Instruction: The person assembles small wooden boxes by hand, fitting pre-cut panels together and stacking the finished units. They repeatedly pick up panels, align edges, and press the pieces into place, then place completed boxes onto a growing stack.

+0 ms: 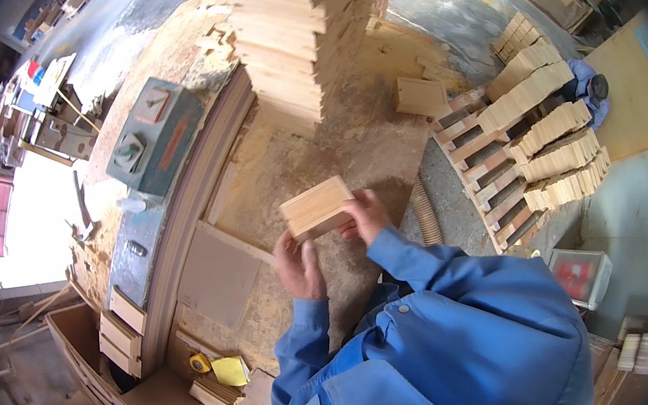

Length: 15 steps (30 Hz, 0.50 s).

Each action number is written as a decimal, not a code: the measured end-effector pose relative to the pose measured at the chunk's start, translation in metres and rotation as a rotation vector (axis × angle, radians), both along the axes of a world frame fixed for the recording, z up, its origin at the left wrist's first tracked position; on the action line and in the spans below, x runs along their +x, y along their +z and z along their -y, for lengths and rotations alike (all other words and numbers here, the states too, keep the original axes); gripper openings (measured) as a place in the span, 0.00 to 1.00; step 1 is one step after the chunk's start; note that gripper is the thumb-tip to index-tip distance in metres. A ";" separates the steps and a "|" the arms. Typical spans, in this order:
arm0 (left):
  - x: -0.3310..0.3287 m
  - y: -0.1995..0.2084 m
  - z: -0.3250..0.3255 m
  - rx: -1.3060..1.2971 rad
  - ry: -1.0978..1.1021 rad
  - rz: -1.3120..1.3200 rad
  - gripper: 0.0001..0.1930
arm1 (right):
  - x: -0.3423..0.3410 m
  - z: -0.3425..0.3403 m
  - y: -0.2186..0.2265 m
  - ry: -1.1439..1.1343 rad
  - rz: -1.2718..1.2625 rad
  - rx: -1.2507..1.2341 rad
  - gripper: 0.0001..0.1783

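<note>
A pale rectangular wooden block is held tilted between my two hands, over a dusty worktable. My right hand grips its right end, with the thumb on top and the fingers bent under the side. At its lower left corner my left hand supports it with the fingers and thumb, some of the fingertips being hidden behind the wood. Whether the block is one solid piece or several thin boards pressed together, I cannot tell.
A tall stack of boards rises beyond my hands. Left stands a machine with a green-grey control box. A tape measure and yellow pad lie near. On the right, a pallet bears board stacks beside a person in blue.
</note>
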<state>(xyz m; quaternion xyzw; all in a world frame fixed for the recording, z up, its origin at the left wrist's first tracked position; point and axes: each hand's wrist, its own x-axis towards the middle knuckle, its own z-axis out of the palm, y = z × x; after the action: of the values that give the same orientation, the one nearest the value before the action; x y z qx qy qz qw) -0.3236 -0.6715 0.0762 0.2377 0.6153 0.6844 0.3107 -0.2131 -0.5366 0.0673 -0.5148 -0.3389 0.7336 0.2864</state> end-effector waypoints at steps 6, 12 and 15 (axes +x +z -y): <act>0.043 -0.016 -0.129 -0.106 -0.359 -0.328 0.31 | 0.098 -0.079 -0.031 -0.362 -0.040 0.130 0.21; 0.075 -0.023 -0.204 -0.322 -0.298 -0.377 0.32 | 0.171 -0.149 -0.042 -0.324 0.178 0.113 0.21; 0.084 -0.028 -0.232 -0.335 -0.316 -0.541 0.33 | 0.191 -0.194 -0.044 -0.331 0.163 0.205 0.30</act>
<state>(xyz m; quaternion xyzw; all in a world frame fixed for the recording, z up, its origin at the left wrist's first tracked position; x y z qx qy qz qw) -0.2396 -0.4397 0.0484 0.4484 0.7346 0.4298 0.2731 -0.0221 -0.3429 0.0236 -0.5893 -0.3444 0.5942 0.4256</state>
